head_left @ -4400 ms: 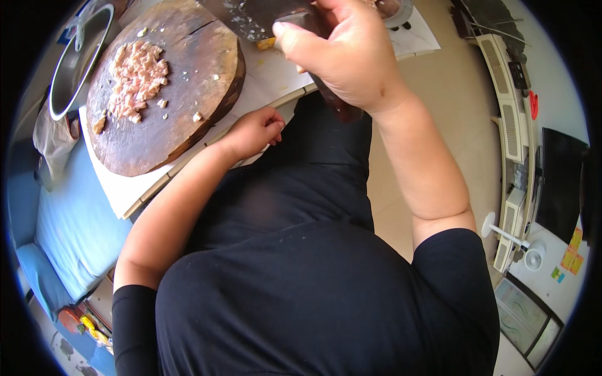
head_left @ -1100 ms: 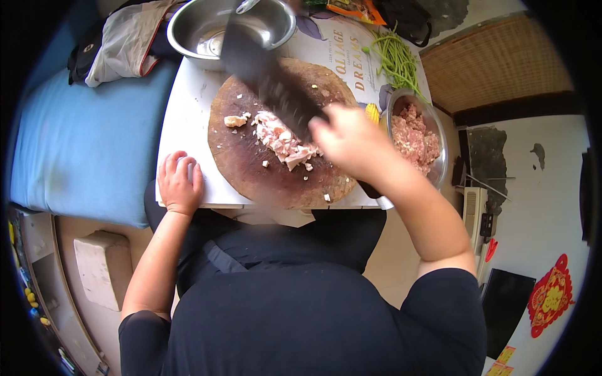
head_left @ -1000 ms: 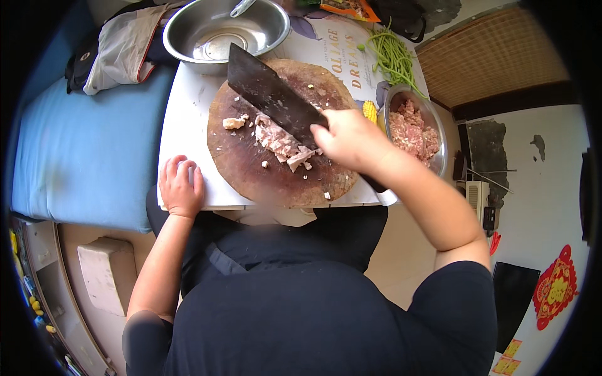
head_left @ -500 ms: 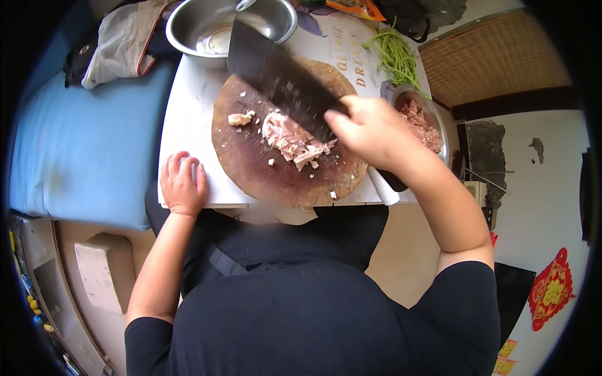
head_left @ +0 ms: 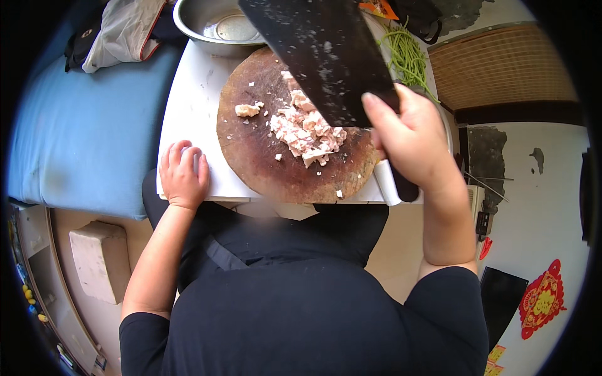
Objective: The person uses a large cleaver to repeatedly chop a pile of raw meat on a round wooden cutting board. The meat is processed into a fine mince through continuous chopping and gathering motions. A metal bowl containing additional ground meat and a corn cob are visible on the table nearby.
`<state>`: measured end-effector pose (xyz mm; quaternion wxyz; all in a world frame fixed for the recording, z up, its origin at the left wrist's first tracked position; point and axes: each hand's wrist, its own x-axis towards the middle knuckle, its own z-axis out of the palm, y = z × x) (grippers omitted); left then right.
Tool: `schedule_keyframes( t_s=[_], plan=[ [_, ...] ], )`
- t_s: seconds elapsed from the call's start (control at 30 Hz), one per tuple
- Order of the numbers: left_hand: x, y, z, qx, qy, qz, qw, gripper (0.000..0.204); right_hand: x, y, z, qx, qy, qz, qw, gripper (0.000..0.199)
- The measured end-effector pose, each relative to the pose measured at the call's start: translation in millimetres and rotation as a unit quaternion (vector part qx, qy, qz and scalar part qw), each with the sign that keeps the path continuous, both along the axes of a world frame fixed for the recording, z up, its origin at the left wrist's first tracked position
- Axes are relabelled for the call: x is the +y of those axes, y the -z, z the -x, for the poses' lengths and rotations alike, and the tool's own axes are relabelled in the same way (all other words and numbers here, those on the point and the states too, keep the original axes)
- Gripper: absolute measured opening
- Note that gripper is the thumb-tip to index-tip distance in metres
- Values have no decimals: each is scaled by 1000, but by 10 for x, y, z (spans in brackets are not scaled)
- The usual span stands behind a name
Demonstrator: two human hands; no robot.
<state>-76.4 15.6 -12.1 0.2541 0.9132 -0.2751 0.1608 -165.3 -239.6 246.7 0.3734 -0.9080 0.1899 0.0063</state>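
My right hand [head_left: 416, 136] is closed round the handle of a wide dark cleaver [head_left: 323, 56]. Its blade, flecked with white bits, is raised over the far right of a round wooden chopping board [head_left: 248, 166]. Below and left of the blade lies a pile of chopped pale pink meat [head_left: 307, 133], partly hidden by it. A yellowish lump [head_left: 248, 109] and small scraps sit apart on the board's left side. My left hand [head_left: 184, 175] rests on the near left corner of the white table [head_left: 199, 81], fingers spread, holding nothing.
A steel basin [head_left: 207, 34] stands behind the board. Green beans [head_left: 406, 55] lie at the far right. By the right near edge are a black handle-like object [head_left: 404, 184] and a white roll-like object [head_left: 387, 183]. A blue padded seat [head_left: 94, 138] flanks the table's left.
The cleaver has risen and swung nearer to me, uncovering more of the pile, which looks more broken up and spread. My right hand moved right. The left hand stays in place.
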Motion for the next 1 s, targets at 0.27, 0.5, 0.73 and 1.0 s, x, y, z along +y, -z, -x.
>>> schedule_keyframes(
  t_s=[0.27, 0.5, 0.73, 1.0],
  plan=[
    [42, -2, -6, 5, -11, 2, 1000, 12, -161, 228, -52, 131, -47, 108, 984, 32],
    [-51, -49, 10, 8, 1, 0, 1000, 13, -230, 597, 153, 102, -47, 268, 957, 31],
    [6, -19, -9, -4, -11, -3, 1000, 11, -147, 120, 205, 16, 50, 35, 998, 29],
    [14, 19, -22, -1, -5, 4, 1000, 12, -238, 361, 60, 138, -70, 200, 967, 30]
  ],
)
